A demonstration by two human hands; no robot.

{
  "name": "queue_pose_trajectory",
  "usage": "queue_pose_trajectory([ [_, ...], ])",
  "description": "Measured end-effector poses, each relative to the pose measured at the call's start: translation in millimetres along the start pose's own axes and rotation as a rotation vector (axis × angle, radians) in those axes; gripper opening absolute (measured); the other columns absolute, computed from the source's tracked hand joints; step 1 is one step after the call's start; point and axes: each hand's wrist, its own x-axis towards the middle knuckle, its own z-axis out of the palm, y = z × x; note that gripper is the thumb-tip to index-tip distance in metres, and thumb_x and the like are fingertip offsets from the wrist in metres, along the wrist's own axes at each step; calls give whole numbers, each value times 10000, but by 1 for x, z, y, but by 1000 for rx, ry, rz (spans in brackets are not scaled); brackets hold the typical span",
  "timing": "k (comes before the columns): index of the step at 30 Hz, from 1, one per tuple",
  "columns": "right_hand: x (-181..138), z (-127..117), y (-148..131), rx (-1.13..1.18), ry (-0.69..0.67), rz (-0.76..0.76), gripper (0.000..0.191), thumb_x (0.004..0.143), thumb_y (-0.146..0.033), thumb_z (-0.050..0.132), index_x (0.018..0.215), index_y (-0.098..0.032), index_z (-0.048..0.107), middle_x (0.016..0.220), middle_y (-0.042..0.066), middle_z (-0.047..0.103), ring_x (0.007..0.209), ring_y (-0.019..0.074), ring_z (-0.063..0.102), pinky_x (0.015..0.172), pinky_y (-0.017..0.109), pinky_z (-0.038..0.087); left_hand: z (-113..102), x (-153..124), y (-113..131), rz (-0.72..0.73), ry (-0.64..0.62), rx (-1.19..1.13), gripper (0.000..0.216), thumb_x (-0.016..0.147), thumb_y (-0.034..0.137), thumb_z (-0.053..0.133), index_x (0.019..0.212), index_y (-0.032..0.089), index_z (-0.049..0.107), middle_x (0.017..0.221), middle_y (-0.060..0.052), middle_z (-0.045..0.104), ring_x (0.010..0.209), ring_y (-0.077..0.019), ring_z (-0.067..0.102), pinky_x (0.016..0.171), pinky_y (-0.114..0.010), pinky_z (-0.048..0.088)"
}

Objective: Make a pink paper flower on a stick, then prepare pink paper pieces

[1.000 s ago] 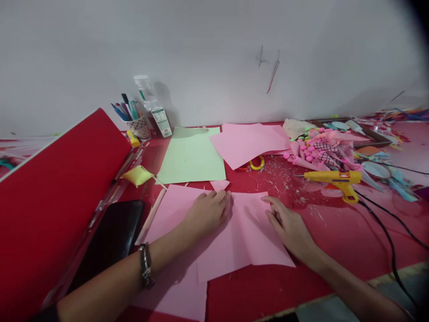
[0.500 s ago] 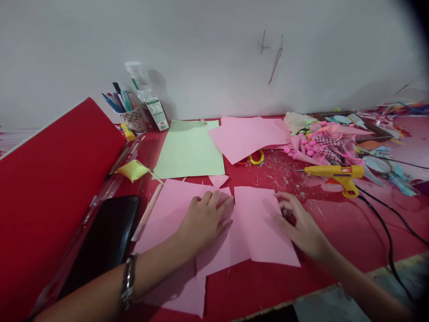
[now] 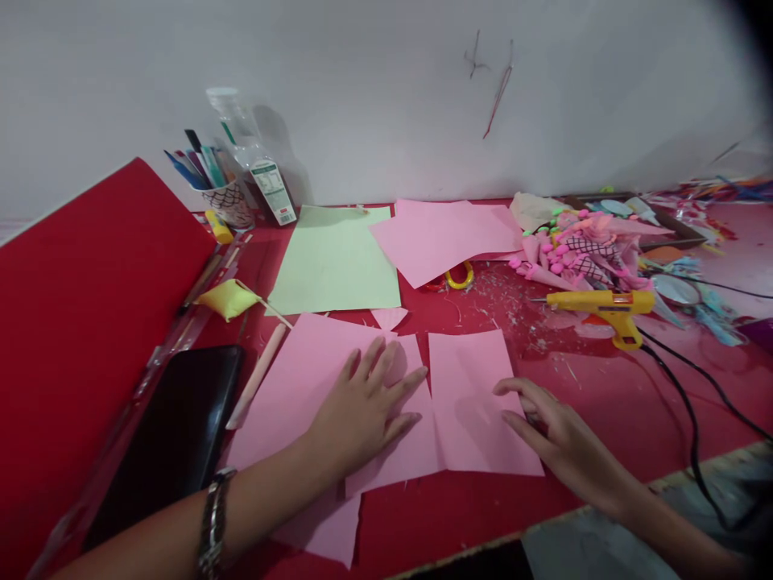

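A pink paper sheet (image 3: 483, 379), partly torn or cut from its top edge and creased near the middle, lies on a larger pink sheet (image 3: 295, 362). My left hand (image 3: 365, 403) rests flat on its left part, fingers spread. At its right edge is my right hand (image 3: 552, 427), thumb and forefinger stretched over the paper and apart, the other fingers curled and partly hidden. Just above the sheets, a small pink paper scrap (image 3: 390, 317) touches a light green sheet (image 3: 335, 266). A rolled pink paper stick (image 3: 258, 374) lies along the left.
On the left are a black phone (image 3: 166, 427), a red board (image 3: 90, 322), a yellow pillow-shaped piece (image 3: 229, 300) and a pen cup (image 3: 229, 205). At right, a yellow glue gun (image 3: 604, 304) trails its cord past pink paper cones (image 3: 595, 250). Scissors (image 3: 460, 276) lie under pink paper (image 3: 447, 238).
My left fingers have spread and flattened on the paper. My right hand has slid down the right edge, its forefinger now over the sheet. The right part lies flatter, and the view has shifted slightly.
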Motion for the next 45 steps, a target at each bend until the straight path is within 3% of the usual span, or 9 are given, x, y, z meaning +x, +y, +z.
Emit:
queue_pose_trajectory([
  [3,-3,-4,0,-27,-10,-34,193,795,-271,403,960,-239,497,926,33,564,649,135,544,644,276,452,1,0,-1,5,10,-15,493,812,518,306,1272,348,266,1344,-84,287,1242,-311,199,931,-506,254],
  [13,-2,-27,22,-92,-72,-34,175,807,-322,394,861,-216,522,755,13,596,566,124,535,542,236,433,-1,0,-3,12,-6,-9,505,811,531,291,1280,348,254,1341,-71,298,1244,-310,195,930,-496,255],
  [20,12,-28,14,80,-132,-112,222,827,-284,343,949,-226,519,933,40,592,913,179,543,729,264,463,-6,-14,-20,-16,-11,92,552,818,510,301,1313,284,210,1331,-82,331,1233,-296,233,945,-482,243],
  [25,16,-26,7,115,-238,-149,394,779,-131,313,1126,-245,460,1136,31,518,1079,198,462,858,331,425,-14,-24,-39,-38,8,160,603,813,495,336,1328,218,187,1349,-94,300,1243,-299,205,975,-478,204],
  [30,23,-21,-7,48,-258,-292,486,729,-52,321,1167,-240,411,1201,36,465,1125,180,410,938,350,349,-24,-8,-28,76,24,76,624,822,519,280,1337,197,134,1375,-64,249,1256,-239,187,1018,-409,156],
  [34,33,-15,-14,-76,-274,-470,434,720,-58,395,1118,-221,457,1075,67,515,1007,179,472,862,327,399,-15,4,-18,186,-48,-22,630,814,545,260,1336,233,96,1393,-32,204,1273,-208,142,1027,-388,110],
  [37,37,-17,-13,-191,-171,-558,329,727,-88,453,1007,-231,549,1000,75,488,931,189,467,793,326,422,-8,5,-19,206,-92,-81,628,811,539,278,1332,233,109,1401,-34,175,1277,-193,133,1027,-369,106],
  [41,39,-24,-8,-341,7,-662,257,751,-103,465,855,-268,632,1121,68,407,1022,232,381,838,400,366,-8,2,-26,218,-107,-143,640,805,530,312,1333,233,105,1402,-32,170,1281,-187,113,1028,-360,103],
  [45,45,-27,-9,-318,-162,-717,217,781,-148,457,837,-260,634,1218,47,391,1097,231,343,881,400,334,-10,0,-29,243,-120,-171,623,807,518,323,1330,253,110,1402,-12,168,1280,-182,118,1029,-364,89],
])
